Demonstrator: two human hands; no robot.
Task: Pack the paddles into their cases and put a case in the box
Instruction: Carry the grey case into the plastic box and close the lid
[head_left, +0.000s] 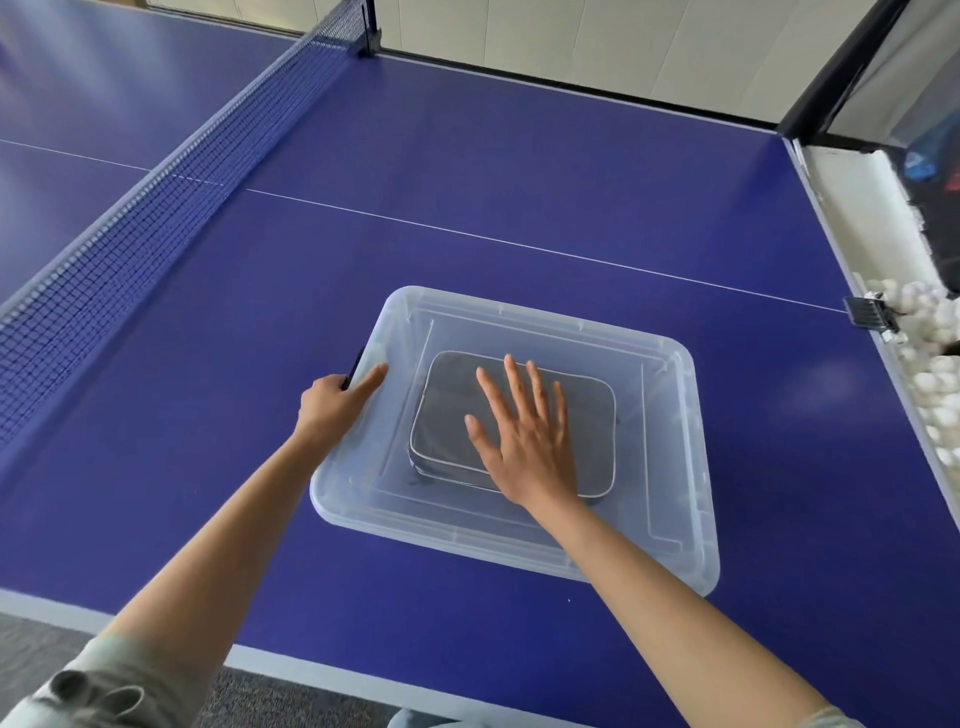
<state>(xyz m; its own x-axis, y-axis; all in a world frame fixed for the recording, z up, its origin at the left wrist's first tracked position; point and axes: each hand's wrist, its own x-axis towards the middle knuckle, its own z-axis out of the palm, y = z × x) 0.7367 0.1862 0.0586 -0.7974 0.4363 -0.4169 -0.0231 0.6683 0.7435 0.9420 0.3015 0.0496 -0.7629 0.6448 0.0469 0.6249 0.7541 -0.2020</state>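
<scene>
A clear plastic box (675, 519) stands on the blue table-tennis table (467, 156), and a clear lid appears to cover it. Inside lies a grey zipped paddle case (447, 410) with a light trim, seen through the plastic. My right hand (524, 436) lies flat with its fingers spread on top, directly over the case. My left hand (337, 397) grips the box's left edge at a small black latch (356, 366), with the index finger stretched along the top. No loose paddle is in view.
The net (156, 208) runs diagonally across the table on the left. Along the right edge, a white tray (930, 384) holds several white balls, with a black clamp (870, 314) and dark netting behind it. The table's near edge (291, 662) lies close below the box.
</scene>
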